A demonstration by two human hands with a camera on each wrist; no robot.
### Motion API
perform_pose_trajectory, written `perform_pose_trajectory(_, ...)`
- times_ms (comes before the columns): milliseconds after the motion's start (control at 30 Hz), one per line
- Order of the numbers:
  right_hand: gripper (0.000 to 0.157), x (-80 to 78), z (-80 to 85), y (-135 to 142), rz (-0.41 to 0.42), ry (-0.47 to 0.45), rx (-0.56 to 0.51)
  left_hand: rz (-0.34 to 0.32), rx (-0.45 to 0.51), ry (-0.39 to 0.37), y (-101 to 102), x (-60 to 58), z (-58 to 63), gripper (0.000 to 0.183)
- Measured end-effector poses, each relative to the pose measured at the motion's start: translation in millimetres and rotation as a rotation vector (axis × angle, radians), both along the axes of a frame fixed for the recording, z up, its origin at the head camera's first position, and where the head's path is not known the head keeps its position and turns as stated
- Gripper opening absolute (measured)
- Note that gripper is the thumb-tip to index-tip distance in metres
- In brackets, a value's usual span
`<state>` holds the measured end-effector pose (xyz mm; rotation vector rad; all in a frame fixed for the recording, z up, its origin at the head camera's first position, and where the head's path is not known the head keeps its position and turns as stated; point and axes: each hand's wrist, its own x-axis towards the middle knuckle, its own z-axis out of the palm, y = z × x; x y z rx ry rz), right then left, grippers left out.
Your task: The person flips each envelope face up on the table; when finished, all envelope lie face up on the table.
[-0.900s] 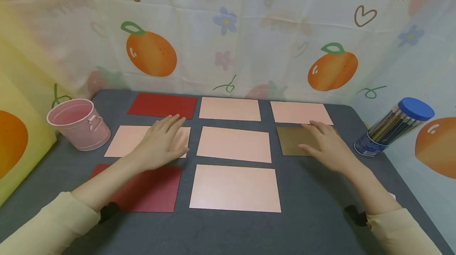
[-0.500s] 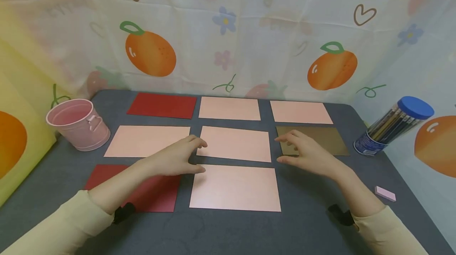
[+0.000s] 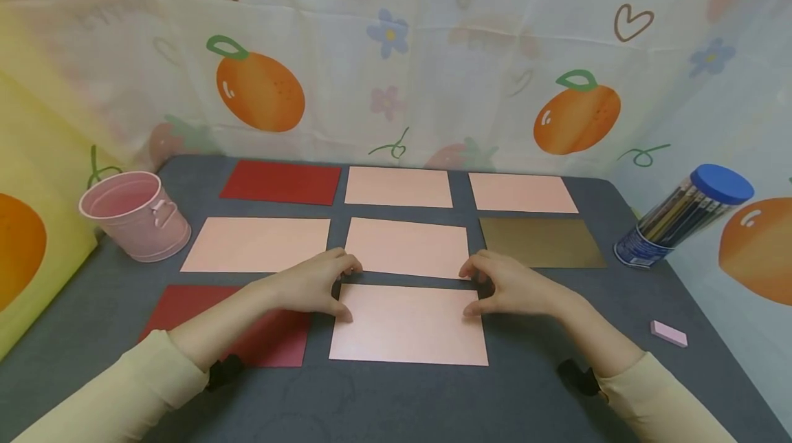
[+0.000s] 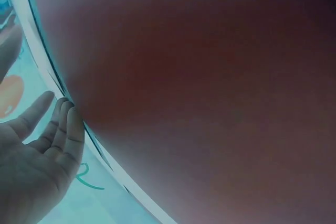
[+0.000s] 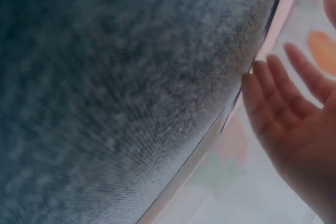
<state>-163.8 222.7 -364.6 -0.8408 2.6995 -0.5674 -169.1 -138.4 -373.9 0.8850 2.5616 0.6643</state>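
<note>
A pale pink card (image 3: 408,329) lies flat at the front middle of the grey table. My left hand (image 3: 309,285) is at its upper left corner, thumb overlapping the card and fingers loosely bent at the card's edge. At the opposite corner my right hand (image 3: 516,285) mirrors it, its thumb over the right edge. Both sets of fingertips also reach the lower corners of the middle pink card (image 3: 408,247). Nothing shows between thumb and fingers in either wrist view. A dark red card (image 3: 176,302) lies partly hidden under the left forearm.
Other cards lie in rows: pale pink (image 3: 254,243), gold (image 3: 544,243), red (image 3: 281,181) and two more pale ones behind. A pink bucket (image 3: 139,226) stands left. A blue-lidded tub of pencils (image 3: 680,216) leans right, with a small pink block (image 3: 669,333) nearer.
Both hands have come inward and toward the front, from over the left pale card and the gold card to the sides of the front middle card. The cards lie where they were.
</note>
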Motion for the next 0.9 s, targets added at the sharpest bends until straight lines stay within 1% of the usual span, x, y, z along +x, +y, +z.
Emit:
perform_pose_trajectory(233, 0.065, -3.2, -7.9, 8, 0.000, -0.035, -0.003, -0.001, 0.033, -0.059, -4, -3.6, -4.9, 0.063)
perform_pose_trajectory(433, 0.066, -5.4, -10.3, 14, -0.009, -0.073, -0.001, -0.018, 0.048, -0.064, -4, -7.0, -8.2, 0.060)
perform_pose_trajectory(700, 0.065, -7.9, -12.5, 13, 0.021, -0.050, 0.011, -0.008, 0.054, -0.068, -5, -5.9, -6.7, 0.058)
perform_pose_trajectory(900, 0.062, -6.4, -13.7, 11, 0.039, -0.035, 0.029, -0.012, 0.045, -0.064, -5, -4.6, -5.6, 0.054)
